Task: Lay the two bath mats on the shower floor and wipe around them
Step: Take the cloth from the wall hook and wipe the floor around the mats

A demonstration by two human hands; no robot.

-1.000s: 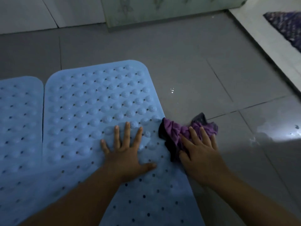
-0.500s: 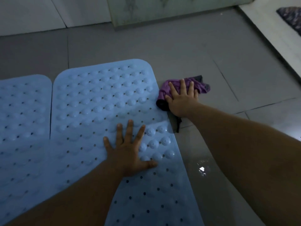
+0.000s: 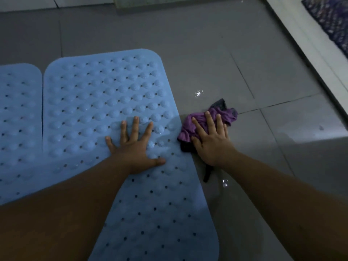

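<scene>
- Both blue bath mats lay flat side by side on the grey tiled shower floor (image 3: 207,53): the right mat (image 3: 105,95) and the left mat (image 3: 17,110).
- The wiping step was in hand: the left hand (image 3: 135,146), fingers spread, pressed the right mat, while the right hand (image 3: 211,140), fingers splayed flat, pressed a purple cloth (image 3: 190,127) on the tiles just beside its edge.
- Next, the cloth likely needed sweeping toward the wet glints nearby.
- No containers were visible.

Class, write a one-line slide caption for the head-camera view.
Left hand pressed flat on a blue bath mat while the right hand pushes a purple cloth over grey floor tiles beside it.
</scene>
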